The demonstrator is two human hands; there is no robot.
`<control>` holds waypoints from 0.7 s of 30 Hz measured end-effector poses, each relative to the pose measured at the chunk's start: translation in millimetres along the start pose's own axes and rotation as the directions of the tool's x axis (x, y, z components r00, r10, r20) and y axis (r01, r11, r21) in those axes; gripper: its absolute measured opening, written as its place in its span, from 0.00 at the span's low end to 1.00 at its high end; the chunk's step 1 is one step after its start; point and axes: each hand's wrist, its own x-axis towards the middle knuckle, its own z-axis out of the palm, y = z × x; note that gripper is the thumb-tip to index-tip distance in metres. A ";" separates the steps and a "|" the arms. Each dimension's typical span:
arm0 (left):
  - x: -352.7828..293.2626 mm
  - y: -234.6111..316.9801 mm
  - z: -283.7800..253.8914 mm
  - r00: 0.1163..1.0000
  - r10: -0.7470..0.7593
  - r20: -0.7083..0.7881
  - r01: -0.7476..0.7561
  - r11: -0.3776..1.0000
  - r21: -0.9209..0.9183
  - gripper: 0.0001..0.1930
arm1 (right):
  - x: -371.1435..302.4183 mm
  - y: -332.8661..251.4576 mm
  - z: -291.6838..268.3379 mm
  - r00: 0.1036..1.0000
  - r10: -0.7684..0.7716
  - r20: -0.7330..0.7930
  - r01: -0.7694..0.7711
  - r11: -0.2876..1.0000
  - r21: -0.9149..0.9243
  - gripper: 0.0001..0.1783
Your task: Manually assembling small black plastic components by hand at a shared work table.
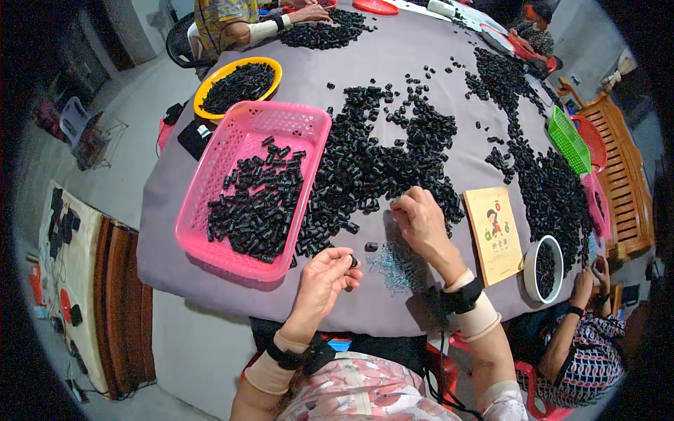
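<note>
Just left hand (pixel 324 277) around black piece (pixel 353 261)

A yellow bowl (pixel 210 84) of black pieces sits far left on the table (pixel 365 63). A green basket (pixel 567 139) and red basket (pixel 594 140) lie at the right, a tan booklet (pixel 493 234) and white cup (pixel 544 268) near right.

Even daylight, soft shadows, fisheye-bent dark rim
</note>
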 end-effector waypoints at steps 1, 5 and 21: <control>0.1 0.4 1.1 1.000 -0.005 0.004 0.005 1.000 -0.005 0.07 | 3.4 -3.3 2.4 1.000 -0.011 -0.009 0.011 1.000 -0.015 0.08; -1.0 1.8 -0.4 1.000 -0.012 0.005 0.012 1.000 -0.017 0.08 | 17.0 -11.2 14.7 0.998 -0.003 -0.065 -0.008 0.987 -0.162 0.07; 0.3 1.0 0.0 1.000 -0.013 0.016 0.013 1.000 0.019 0.08 | 4.7 -12.4 4.1 0.980 -0.185 0.075 0.192 0.975 -0.110 0.09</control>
